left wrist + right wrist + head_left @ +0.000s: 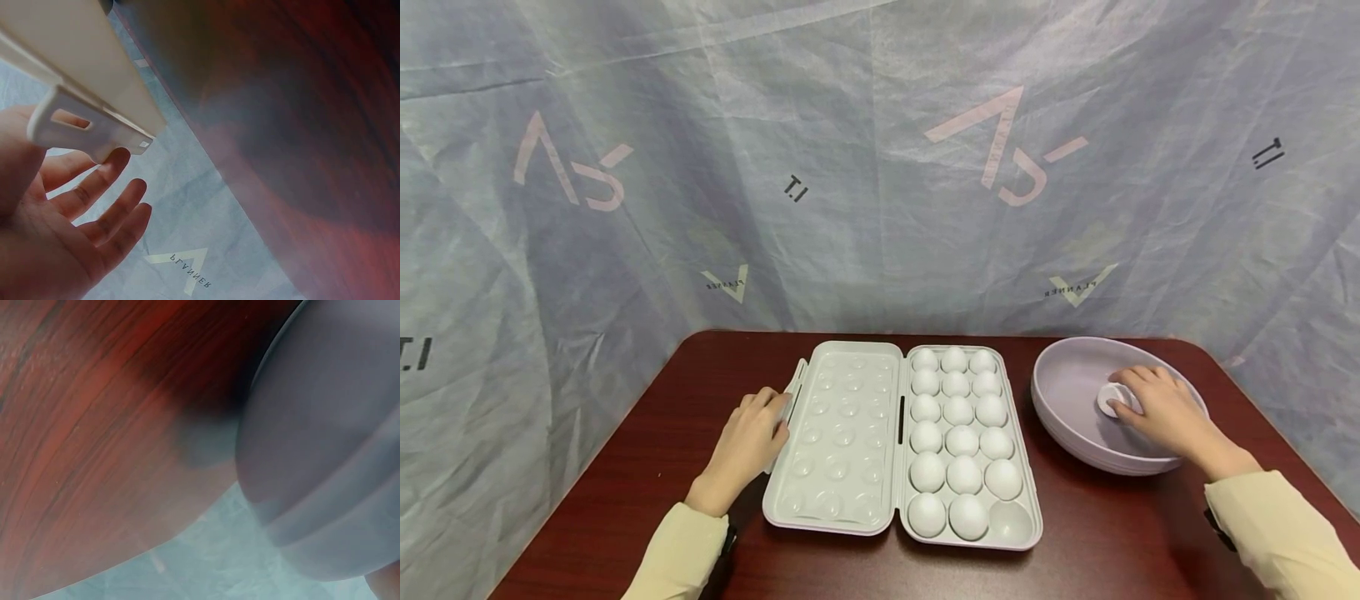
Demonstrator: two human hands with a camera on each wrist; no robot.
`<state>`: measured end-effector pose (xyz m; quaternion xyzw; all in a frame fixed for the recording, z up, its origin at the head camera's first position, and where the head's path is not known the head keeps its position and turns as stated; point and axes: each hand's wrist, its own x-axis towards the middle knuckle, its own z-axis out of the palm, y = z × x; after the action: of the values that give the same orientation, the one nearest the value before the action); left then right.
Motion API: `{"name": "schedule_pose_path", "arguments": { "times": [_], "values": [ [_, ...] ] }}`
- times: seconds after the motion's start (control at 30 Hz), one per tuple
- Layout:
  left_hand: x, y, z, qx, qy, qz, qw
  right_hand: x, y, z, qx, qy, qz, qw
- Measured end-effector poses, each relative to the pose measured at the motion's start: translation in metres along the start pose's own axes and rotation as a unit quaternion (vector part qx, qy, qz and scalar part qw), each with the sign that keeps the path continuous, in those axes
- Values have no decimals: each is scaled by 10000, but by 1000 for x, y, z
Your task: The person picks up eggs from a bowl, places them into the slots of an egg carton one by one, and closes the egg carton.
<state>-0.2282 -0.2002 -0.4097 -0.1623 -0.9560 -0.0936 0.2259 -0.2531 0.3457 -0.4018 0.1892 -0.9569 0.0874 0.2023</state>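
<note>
A white egg box lies opened flat on the table, with its dimpled lid on the left and its tray on the right. White eggs fill the tray's cups, except the bare front-right cup. At the lid's left edge, my left hand holds the slotted latch flap between thumb and fingers. My right hand reaches into a pale purple bowl and grips a white egg there. The right wrist view shows mostly the bowl's outer side, with a bit of finger at the corner.
All of this stands on a dark red wooden table. A grey-blue printed sheet hangs behind the table and down its sides. The bowl sits right of the tray, near the table's right edge.
</note>
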Motion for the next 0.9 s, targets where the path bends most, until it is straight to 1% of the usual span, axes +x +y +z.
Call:
{"name": "schedule_pose_path", "arguments": {
  "times": [0.23,0.37,0.5,0.73,0.83,0.9],
  "values": [
    [0,0,0,31,27,3,10000,3,7,2,-138,-108,233,9996],
    [0,0,0,41,16,-2,10000,5,8,3,-170,-248,339,9990],
    [0,0,0,45,16,10,10000,7,9,3,-150,-457,460,9978],
    [0,0,0,20,16,-7,10000,10,10,5,-73,-985,684,9928],
    [0,0,0,12,-3,-29,10000,11,11,5,1,-1098,685,9916],
    [0,0,0,10,-13,-42,10000,11,11,5,49,-1100,657,9917]
  ]
}}
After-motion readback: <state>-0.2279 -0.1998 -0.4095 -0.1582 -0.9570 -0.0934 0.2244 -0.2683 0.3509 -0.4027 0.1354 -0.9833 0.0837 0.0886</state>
